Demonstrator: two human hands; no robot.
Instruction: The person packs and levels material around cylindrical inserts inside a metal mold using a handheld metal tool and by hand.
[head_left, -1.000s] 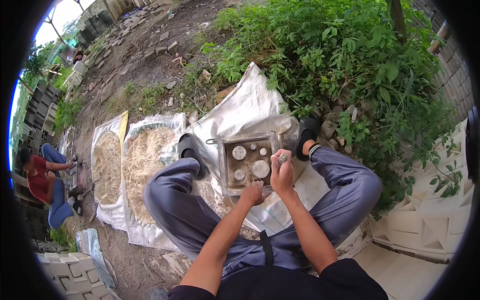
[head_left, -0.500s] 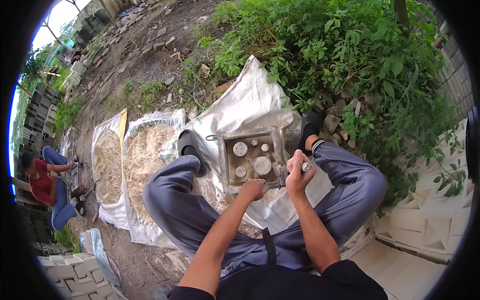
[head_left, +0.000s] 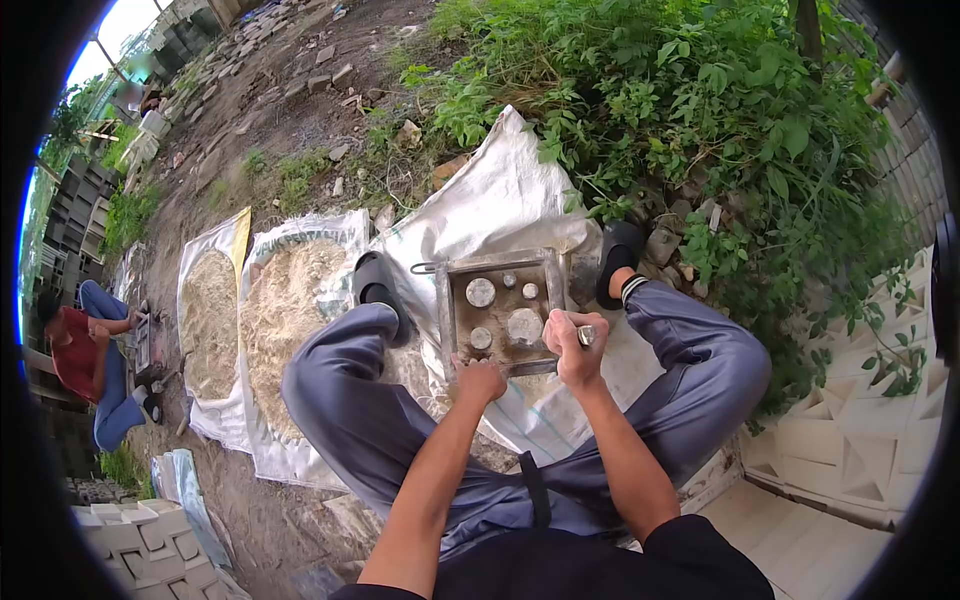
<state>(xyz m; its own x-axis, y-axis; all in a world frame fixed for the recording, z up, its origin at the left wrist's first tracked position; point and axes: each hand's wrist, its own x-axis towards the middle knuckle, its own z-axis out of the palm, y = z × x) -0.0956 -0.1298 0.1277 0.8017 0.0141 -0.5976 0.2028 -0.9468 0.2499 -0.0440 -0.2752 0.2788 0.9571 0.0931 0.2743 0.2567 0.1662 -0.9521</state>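
Note:
A square frame (head_left: pixel 448 310) with a gritty inside lies on a white sack between my legs. Several pale round discs of different sizes sit in it, the largest disc (head_left: pixel 525 326) at the lower right. My left hand (head_left: pixel 481 379) is at the frame's near left corner, its fingers curled on the near edge; the fingertips are partly hidden. My right hand (head_left: pixel 577 348) is closed around a short rod-like tool (head_left: pixel 587 335), its round end showing, at the frame's near right corner and close to the largest disc.
The white sack (head_left: pixel 500 190) spreads beyond the frame. Two sacks with pale powder (head_left: pixel 290 320) lie to the left. A seated person (head_left: pixel 75 350) is at the far left. Green plants (head_left: pixel 700 120) grow at the upper right, and patterned pale blocks (head_left: pixel 850 430) stand at the lower right.
My left hand has moved left along the frame's near edge. My right hand first swung out to the right with the tool, then came partly back toward the frame.

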